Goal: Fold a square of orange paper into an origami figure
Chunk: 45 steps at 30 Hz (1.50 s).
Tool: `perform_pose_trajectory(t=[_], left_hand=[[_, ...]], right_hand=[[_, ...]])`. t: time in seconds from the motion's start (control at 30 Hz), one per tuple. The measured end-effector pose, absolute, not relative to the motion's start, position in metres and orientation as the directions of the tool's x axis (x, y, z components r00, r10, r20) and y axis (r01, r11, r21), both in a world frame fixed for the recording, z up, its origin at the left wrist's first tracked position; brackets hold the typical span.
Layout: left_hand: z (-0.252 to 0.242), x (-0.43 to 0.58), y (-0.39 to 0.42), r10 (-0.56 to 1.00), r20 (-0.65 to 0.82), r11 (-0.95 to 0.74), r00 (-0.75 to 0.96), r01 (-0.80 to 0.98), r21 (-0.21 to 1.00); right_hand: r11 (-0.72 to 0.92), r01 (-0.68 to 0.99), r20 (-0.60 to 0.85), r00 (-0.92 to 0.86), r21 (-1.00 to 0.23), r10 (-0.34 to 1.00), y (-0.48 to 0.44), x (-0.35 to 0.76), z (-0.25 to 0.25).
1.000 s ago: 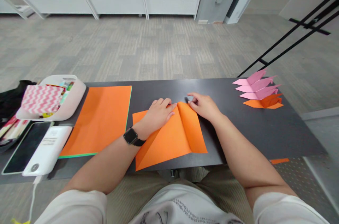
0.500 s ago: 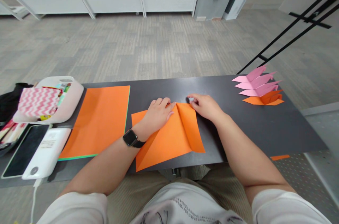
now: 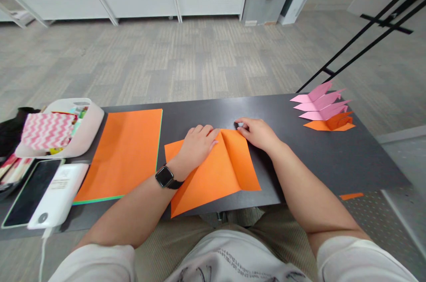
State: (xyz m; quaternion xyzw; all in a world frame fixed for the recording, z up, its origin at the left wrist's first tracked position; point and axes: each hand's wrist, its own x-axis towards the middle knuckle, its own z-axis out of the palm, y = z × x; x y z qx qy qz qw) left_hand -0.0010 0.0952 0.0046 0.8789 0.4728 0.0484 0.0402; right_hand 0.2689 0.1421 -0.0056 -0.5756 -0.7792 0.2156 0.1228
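A sheet of orange paper [image 3: 213,175] lies at the table's front edge, with a crease down its right part and the strip beyond it raised. My left hand [image 3: 198,145], a watch on its wrist, rests across the sheet's upper left. Its fingers lie over the top edge, and the thumb points toward the crease. Just beyond the upper right corner, my right hand [image 3: 258,132] is closed, thumb and forefinger pinching a small dark-and-grey object [image 3: 238,125] against the table. What kind of object it is cannot be made out.
A stack of orange and green paper [image 3: 126,153] lies left. Beyond it are a white power bank [image 3: 58,195] with a cable, a phone [image 3: 31,191] and a white basket [image 3: 95,126] of packets. Pink folded paper birds [image 3: 321,103] and an orange one [image 3: 333,123] stand far right.
The raised right strip of the orange sheet has opened slightly outward to the right. Both hands stay nearly in place, and the view has shifted a little.
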Motion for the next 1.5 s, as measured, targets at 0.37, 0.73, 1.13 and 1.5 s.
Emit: perform_pose_trajectory(t=[0.37, 0.73, 1.13, 1.5], left_hand=[[0.004, 0.002, 0.084, 0.773, 0.020, -0.631, 0.634, 0.767, 0.113], [0.004, 0.002, 0.082, 0.786, 0.022, -0.618, 0.618, 0.783, 0.072], [0.006, 0.003, 0.081, 0.798, 0.012, -0.602, 0.602, 0.796, 0.059], [0.005, 0.002, 0.080, 0.795, 0.051, -0.607, 0.605, 0.788, 0.103]], right_hand=[[0.238, 0.827, -0.035, -0.296, -0.510, 0.954, 0.143, 0.268, -0.007], [0.259, 0.862, -0.056, -0.313, -0.435, 0.948, 0.139, 0.266, -0.003], [0.279, 0.894, -0.130, -0.341, -0.351, 0.931, 0.136, 0.269, 0.008], [0.265, 0.873, -0.113, -0.337, -0.410, 0.935, 0.137, 0.277, 0.003]])
